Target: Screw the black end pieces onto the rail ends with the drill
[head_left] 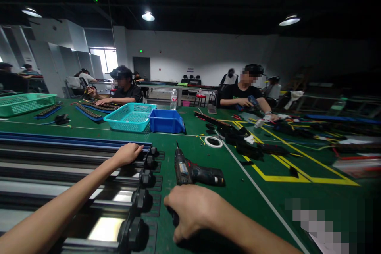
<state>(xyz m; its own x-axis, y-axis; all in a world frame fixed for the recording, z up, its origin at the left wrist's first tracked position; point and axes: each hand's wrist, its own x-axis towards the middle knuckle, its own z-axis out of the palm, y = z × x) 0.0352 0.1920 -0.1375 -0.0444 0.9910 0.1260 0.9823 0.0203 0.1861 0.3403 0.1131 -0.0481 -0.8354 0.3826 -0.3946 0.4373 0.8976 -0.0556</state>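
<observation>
"What have you got?"
"My right grip [196,208] curls around a dark thing [173,215], mostly hidden; my left grip [127,154] lies on the long bars [74,160], whether clamped I can't tell."
"Anything in the way?"
"A drill [184,168] just ahead on the tabletop [193,143]; tape roll [208,145], blue bin [165,122], turquoise basket [127,125] beyond."

Two turquoise perforated plastic baskets [131,124] stand left of one blue plastic bin [165,122], one clear plastic bottle [173,100] behind it, one black power drill [183,170] before it.

2 bare hands [128,154], 2 bare forearms [74,193]
</observation>
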